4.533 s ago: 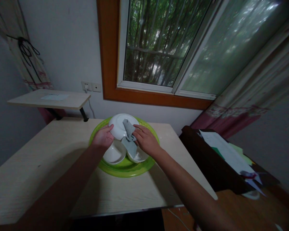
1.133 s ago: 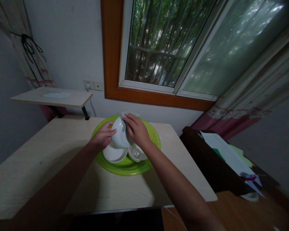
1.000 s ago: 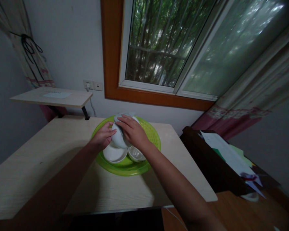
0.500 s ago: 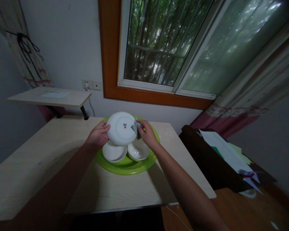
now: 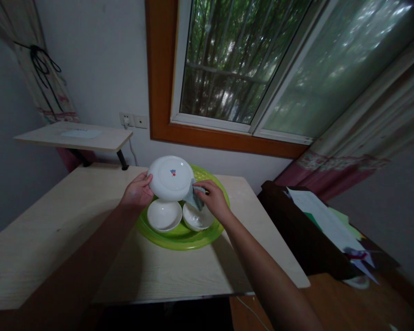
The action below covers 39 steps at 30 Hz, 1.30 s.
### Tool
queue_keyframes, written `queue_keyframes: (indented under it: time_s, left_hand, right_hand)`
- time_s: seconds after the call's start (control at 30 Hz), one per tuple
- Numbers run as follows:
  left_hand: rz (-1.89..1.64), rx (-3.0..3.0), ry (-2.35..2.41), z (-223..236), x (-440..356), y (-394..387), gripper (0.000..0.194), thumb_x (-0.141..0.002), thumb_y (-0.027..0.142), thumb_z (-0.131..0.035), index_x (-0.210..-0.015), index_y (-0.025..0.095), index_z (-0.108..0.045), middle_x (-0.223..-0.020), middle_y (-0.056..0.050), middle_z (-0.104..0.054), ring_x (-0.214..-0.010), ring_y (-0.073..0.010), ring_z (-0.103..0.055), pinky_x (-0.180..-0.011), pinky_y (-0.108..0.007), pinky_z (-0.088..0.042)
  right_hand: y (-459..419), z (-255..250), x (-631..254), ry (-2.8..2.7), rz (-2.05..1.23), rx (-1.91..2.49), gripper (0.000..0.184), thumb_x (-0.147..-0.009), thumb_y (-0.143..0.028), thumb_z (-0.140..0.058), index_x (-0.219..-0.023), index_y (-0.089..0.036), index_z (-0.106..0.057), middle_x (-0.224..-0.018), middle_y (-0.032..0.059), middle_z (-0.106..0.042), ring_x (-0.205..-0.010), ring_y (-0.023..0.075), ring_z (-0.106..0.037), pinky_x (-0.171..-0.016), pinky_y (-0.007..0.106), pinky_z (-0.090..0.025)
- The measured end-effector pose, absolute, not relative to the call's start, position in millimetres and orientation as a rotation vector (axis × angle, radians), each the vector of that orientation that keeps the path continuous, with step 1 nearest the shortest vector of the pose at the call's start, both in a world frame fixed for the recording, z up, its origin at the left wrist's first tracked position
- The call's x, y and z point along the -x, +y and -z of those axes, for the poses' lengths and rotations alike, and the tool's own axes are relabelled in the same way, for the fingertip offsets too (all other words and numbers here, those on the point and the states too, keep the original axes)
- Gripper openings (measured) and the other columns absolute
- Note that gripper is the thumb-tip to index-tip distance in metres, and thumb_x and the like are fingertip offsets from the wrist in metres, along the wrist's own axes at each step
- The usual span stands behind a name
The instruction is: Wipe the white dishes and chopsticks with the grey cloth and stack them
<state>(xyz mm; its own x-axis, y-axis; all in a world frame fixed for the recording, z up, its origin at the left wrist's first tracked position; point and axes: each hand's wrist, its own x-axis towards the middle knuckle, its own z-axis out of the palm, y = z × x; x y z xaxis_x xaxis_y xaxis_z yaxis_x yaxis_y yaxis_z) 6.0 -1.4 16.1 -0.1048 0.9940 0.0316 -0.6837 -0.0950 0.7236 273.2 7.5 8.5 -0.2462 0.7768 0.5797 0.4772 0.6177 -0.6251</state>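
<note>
My left hand (image 5: 137, 191) grips the left rim of a white plate (image 5: 170, 177), tilted up so its underside with a small red and blue mark faces me. My right hand (image 5: 211, 199) is closed on a grey cloth (image 5: 194, 196) pressed against the plate's lower right rim. Below them a round green tray (image 5: 179, 238) holds two small white bowls, a left bowl (image 5: 164, 214) and a right bowl (image 5: 196, 219).
The tray sits on a light wooden table (image 5: 55, 230) under a window (image 5: 234, 64). A small wooden shelf (image 5: 76, 136) juts out at the left, beside a curtain (image 5: 44, 69). A dark piece of furniture with papers (image 5: 317, 216) stands at the right.
The plate was turned over from face-up to underside facing me. My right hand with the cloth moved from the plate's top rim to its lower right edge.
</note>
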Motion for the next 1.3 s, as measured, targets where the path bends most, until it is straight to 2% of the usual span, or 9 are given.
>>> queue_keyframes:
  time_s: [0.13,0.27,0.53,0.67,0.87,1.17,1.3]
  left_hand:
    - [-1.556,-0.65,0.646,-14.6,-6.2,-1.3,0.026,-0.082,0.008,-0.064,-0.108,0.01,-0.065,-0.109,-0.015,-0.073,-0.109,-0.0265,-0.069,-0.1,-0.042,-0.055]
    - [-1.556,-0.659,0.641,-11.5,-4.9,0.7,0.025,-0.083,0.009,-0.064,-0.107,0.01,-0.065,-0.107,-0.014,-0.073,-0.106,-0.0245,-0.07,-0.098,-0.038,-0.056]
    - [-1.465,-0.731,0.592,-12.9,-8.7,-3.1,0.026,-0.078,0.009,-0.069,-0.103,0.011,-0.062,-0.098,-0.011,-0.073,-0.086,-0.0208,-0.071,-0.079,-0.033,-0.059]
    - [-1.434,-0.771,0.578,-13.2,-12.0,-5.3,0.03,-0.076,0.011,-0.072,-0.104,0.012,-0.062,-0.098,-0.011,-0.073,-0.084,-0.0193,-0.07,-0.073,-0.029,-0.057]
    - [-1.443,-0.77,0.625,-10.8,-11.6,-3.9,0.034,-0.072,0.013,-0.077,-0.103,0.013,-0.062,-0.101,-0.011,-0.072,-0.083,-0.0196,-0.069,-0.08,-0.034,-0.057]
    - [-1.45,-0.776,0.617,-13.0,-9.8,-4.8,0.032,-0.074,0.013,-0.075,-0.104,0.014,-0.061,-0.1,-0.011,-0.072,-0.09,-0.0233,-0.07,-0.085,-0.039,-0.057]
    - [-1.442,-0.779,0.62,-14.4,-11.0,-5.6,0.034,-0.073,0.013,-0.076,-0.103,0.014,-0.06,-0.101,-0.011,-0.071,-0.09,-0.0232,-0.07,-0.084,-0.038,-0.057]
  right_hand:
    - [6.0,-11.2,-271.9,-1.925,-0.325,0.966,0.023,-0.087,-0.016,-0.064,-0.104,-0.025,-0.076,-0.107,0.0067,-0.069,-0.103,0.0204,-0.064,-0.091,0.038,-0.054]
    - [-4.3,-16.1,-261.8,-2.072,-0.185,0.843,0.027,-0.089,-0.014,-0.064,-0.109,-0.027,-0.075,-0.114,0.0079,-0.066,-0.109,0.021,-0.062,-0.097,0.04,-0.052]
    - [-16.4,-31.9,-225.3,-2.327,-0.113,0.593,0.036,-0.093,-0.012,-0.057,-0.123,-0.028,-0.068,-0.127,0.0085,-0.063,-0.118,0.0219,-0.058,-0.103,0.041,-0.05]
    - [-5.6,-37.7,-218.5,-2.314,-0.084,0.637,0.036,-0.093,-0.013,-0.057,-0.123,-0.028,-0.069,-0.128,0.0079,-0.063,-0.119,0.0224,-0.057,-0.104,0.041,-0.049]
    - [11.4,-36.5,-220.1,-2.162,-0.03,0.793,0.038,-0.09,-0.008,-0.056,-0.121,-0.025,-0.071,-0.126,0.01,-0.063,-0.118,0.0237,-0.056,-0.105,0.043,-0.047]
    - [-6.4,-27.9,-231.3,-2.303,-0.088,0.555,0.039,-0.086,-0.006,-0.055,-0.116,-0.025,-0.072,-0.12,0.0078,-0.067,-0.111,0.0223,-0.059,-0.099,0.043,-0.051]
    - [-8.4,-27.7,-233.3,-2.335,-0.096,0.542,0.042,-0.086,-0.006,-0.055,-0.12,-0.027,-0.07,-0.124,0.0075,-0.065,-0.115,0.0231,-0.058,-0.101,0.045,-0.05]
